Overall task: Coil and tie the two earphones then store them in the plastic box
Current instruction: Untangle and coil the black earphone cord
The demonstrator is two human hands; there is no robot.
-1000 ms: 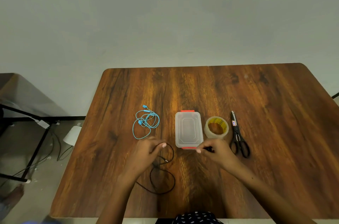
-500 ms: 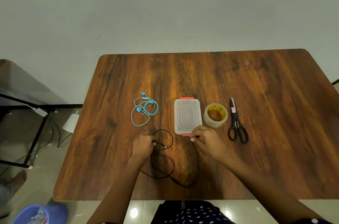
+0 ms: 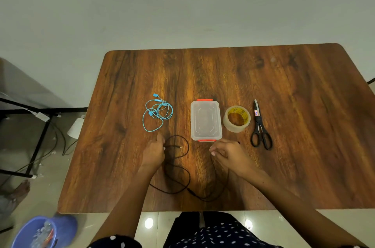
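Observation:
A black earphone (image 3: 183, 181) lies in loose loops on the wooden table (image 3: 294, 105) near its front edge. My left hand (image 3: 153, 151) pinches the cable at its left loop, with the jack plug poking out to the right. My right hand (image 3: 228, 153) grips the other end of the same cable, which hangs down in a long curve. A blue earphone (image 3: 157, 113) lies tangled further back on the left, untouched. The clear plastic box (image 3: 206, 119) with orange clips stands shut in the middle, just beyond my right hand.
A roll of clear tape (image 3: 237, 118) sits right of the box, and black scissors (image 3: 260, 126) lie right of the roll. A blue bucket (image 3: 43, 231) stands on the floor at the lower left, and a black-framed stand (image 3: 38, 113) is left of the table.
The view has tilted down, showing the table's front edge and the floor. My hands have drawn apart and the black cable now trails in a wider loop between them.

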